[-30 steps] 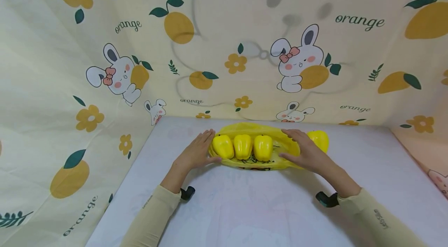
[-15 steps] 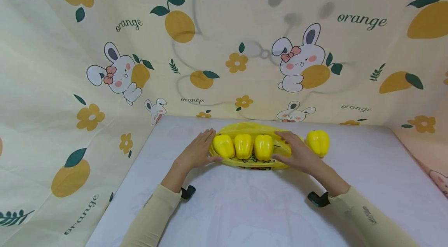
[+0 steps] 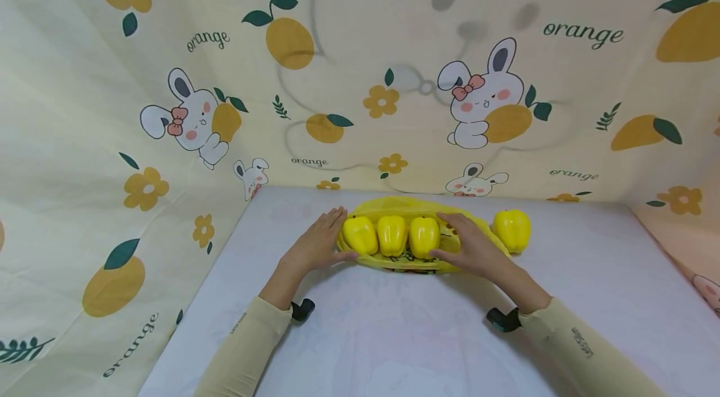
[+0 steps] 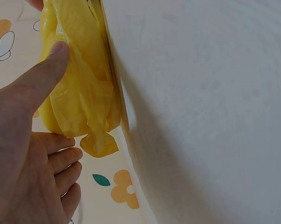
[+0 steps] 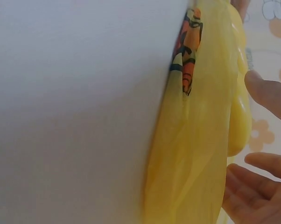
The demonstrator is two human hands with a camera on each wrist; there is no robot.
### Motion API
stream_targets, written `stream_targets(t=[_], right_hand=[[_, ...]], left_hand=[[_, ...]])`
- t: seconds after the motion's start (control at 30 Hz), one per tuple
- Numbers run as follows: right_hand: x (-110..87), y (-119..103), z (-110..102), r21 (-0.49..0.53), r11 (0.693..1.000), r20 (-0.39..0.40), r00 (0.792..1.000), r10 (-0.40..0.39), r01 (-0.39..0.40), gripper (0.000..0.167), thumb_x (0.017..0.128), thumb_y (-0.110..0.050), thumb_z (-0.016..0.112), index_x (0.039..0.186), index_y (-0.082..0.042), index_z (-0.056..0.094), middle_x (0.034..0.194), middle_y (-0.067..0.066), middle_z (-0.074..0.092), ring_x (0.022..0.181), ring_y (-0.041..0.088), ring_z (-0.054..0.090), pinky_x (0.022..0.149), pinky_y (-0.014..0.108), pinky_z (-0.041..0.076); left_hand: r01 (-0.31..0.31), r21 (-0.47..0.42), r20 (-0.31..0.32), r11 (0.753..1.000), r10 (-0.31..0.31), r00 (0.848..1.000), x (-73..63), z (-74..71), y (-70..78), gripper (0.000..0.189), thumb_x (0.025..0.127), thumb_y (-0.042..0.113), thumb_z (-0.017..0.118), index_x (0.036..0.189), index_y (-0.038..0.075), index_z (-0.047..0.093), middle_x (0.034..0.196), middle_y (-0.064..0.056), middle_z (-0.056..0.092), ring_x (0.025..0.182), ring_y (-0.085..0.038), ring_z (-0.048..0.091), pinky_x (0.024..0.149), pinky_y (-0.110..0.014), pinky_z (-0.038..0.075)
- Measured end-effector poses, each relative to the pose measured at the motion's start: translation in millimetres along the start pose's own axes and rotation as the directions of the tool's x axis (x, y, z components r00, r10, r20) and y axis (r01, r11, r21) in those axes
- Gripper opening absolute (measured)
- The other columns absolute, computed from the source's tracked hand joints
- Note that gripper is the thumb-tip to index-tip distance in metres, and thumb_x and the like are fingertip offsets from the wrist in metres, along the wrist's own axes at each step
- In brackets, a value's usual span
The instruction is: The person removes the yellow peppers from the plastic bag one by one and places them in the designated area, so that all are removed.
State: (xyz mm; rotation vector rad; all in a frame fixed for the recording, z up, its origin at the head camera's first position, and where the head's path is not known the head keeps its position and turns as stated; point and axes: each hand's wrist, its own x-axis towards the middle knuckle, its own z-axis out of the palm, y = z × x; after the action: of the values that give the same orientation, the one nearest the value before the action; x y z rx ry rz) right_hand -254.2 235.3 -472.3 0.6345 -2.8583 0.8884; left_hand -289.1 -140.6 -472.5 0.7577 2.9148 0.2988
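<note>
Three yellow bell peppers (image 3: 392, 236) lie in a row on a spread yellow plastic bag (image 3: 394, 203) with a dark print. My left hand (image 3: 317, 244) is at the bag's left end, its thumb (image 4: 58, 60) against the plastic beside the leftmost pepper (image 3: 360, 236). Its fingers extend along the far side. My right hand (image 3: 472, 250) is over the bag's right part, thumb and fingers spread beside the rightmost pepper of the row (image 3: 424, 237); whether they touch it I cannot tell. Another yellow bell pepper (image 3: 512, 231) sits outside the bag, right of that hand.
All of it stands toward the back of a white-covered table (image 3: 382, 334). A cream cloth (image 3: 349, 84) printed with rabbits and oranges hangs behind and at the sides. Each wrist wears a black camera mount (image 3: 302, 310).
My right hand has moved left across the bag toward the row of peppers, uncovering more of the pepper outside. My left hand has stayed where it was.
</note>
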Motion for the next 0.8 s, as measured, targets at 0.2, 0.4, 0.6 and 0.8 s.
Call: stream_targets(t=[0.2, 0.4, 0.6, 0.8], right_hand=[[2.8, -1.2, 2.3, -0.014, 1.000, 0.007, 1.000, 0.014, -0.014, 0.092, 0.090, -0.037, 0.089, 0.160, 0.003, 0.044, 0.152, 0.028, 0.054, 0.126, 0.046, 0.060, 0.105, 0.063, 0.055], [4.5, -0.3, 6.4, -0.023, 1.000, 0.010, 1.000, 0.019, -0.019, 0.092, 0.090, -0.038, 0.089, 0.159, 0.003, 0.044, 0.153, 0.030, 0.053, 0.134, 0.049, 0.055, 0.111, 0.068, 0.049], [4.8, -1.4, 7.6, -0.028, 0.998, 0.030, 0.998, 0.050, -0.049, 0.093, 0.091, -0.040, 0.088, 0.160, 0.001, 0.043, 0.157, 0.028, 0.050, 0.141, 0.049, 0.050, 0.115, 0.069, 0.045], [5.5, -2.6, 8.6, -0.026, 0.998, 0.045, 0.997, 0.063, -0.062, 0.095, 0.091, -0.041, 0.088, 0.161, 0.003, 0.041, 0.158, 0.029, 0.049, 0.143, 0.051, 0.048, 0.117, 0.070, 0.043]], left_hand=[[-0.003, 0.020, 0.004, 1.000, 0.003, 1.000, 0.0, 1.0, -1.1, 0.111, 0.097, 0.068, 0.067, 0.172, 0.004, 0.016, 0.180, -0.012, 0.014, 0.167, -0.027, 0.011, 0.136, -0.041, 0.008], [-0.003, 0.025, 0.010, 1.000, 0.003, 1.000, 0.0, 1.0, -1.1, 0.111, 0.097, 0.068, 0.067, 0.172, 0.004, 0.016, 0.180, -0.012, 0.014, 0.167, -0.027, 0.011, 0.136, -0.041, 0.007], [-0.001, 0.027, 0.001, 1.000, 0.001, 1.000, 0.0, 1.9, -1.0, 0.111, 0.097, 0.067, 0.068, 0.172, 0.004, 0.017, 0.180, -0.011, 0.014, 0.167, -0.026, 0.011, 0.136, -0.040, 0.008], [-0.003, 0.023, -0.002, 1.000, 0.003, 1.000, 0.1, 1.7, -1.1, 0.111, 0.097, 0.067, 0.069, 0.172, 0.004, 0.017, 0.180, -0.012, 0.014, 0.167, -0.027, 0.012, 0.136, -0.041, 0.009]])
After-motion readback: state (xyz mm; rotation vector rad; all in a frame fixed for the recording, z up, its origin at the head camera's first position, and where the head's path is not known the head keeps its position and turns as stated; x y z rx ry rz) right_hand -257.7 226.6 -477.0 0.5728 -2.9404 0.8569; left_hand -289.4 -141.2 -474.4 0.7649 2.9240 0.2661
